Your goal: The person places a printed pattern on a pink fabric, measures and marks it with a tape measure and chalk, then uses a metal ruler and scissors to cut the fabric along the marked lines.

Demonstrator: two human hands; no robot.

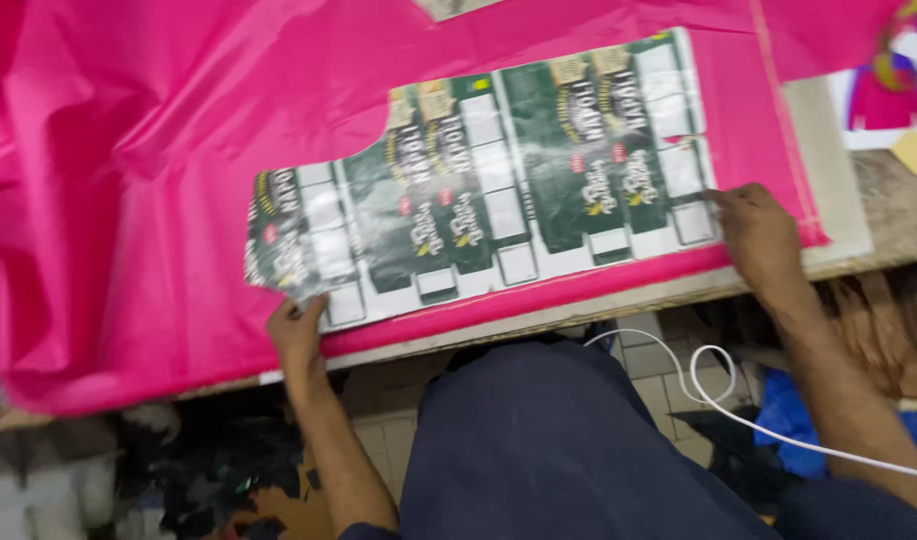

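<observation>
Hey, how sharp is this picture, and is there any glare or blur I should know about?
Head view: soft all over with motion blur, so the print on the green and white cardboard template is smeared; a pale sheen of glare crosses its glossy middle; the pink fabric is evenly lit; under the table edge it falls dark; left hand and right hand slightly blurred.
</observation>
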